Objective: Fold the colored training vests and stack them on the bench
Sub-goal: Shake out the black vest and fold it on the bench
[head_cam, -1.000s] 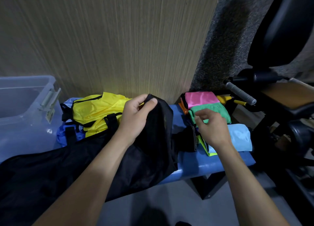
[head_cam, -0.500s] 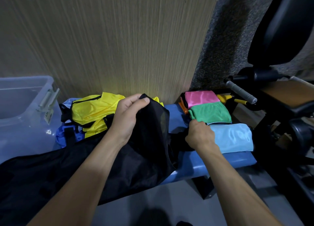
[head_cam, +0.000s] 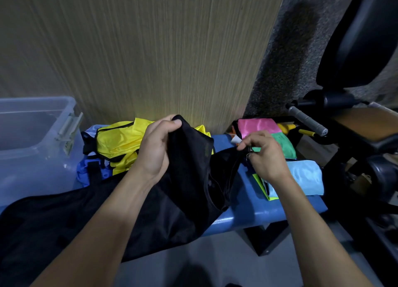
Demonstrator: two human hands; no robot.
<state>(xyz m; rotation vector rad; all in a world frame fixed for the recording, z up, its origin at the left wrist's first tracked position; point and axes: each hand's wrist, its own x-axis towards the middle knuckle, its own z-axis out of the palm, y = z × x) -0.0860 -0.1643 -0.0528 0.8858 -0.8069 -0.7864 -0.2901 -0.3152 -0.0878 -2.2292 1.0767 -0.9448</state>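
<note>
A black mesh vest (head_cam: 189, 179) drapes over the blue bench (head_cam: 254, 213) and hangs off its front left. My left hand (head_cam: 155, 146) grips its top edge, raised above the bench. My right hand (head_cam: 262, 155) pinches another corner of the black vest near the folded stack. Folded vests lie at the bench's right end: pink (head_cam: 256, 125), green (head_cam: 284, 144) and light blue (head_cam: 305, 176), with a neon yellow-green edge (head_cam: 261, 185) showing under my right wrist. An unfolded yellow vest (head_cam: 118, 142) and a blue one (head_cam: 90, 170) lie heaped at the back left.
A clear plastic bin (head_cam: 32, 140) stands at the left. A wooden wall panel (head_cam: 150, 49) rises behind the bench. Black gym equipment with a padded seat (head_cam: 366, 127) and a metal handle (head_cam: 308, 120) crowds the right side. Grey floor shows below.
My right hand has risen from the bench beside the light blue vest, lifting a corner of the black vest. My left hand keeps holding the top edge.
</note>
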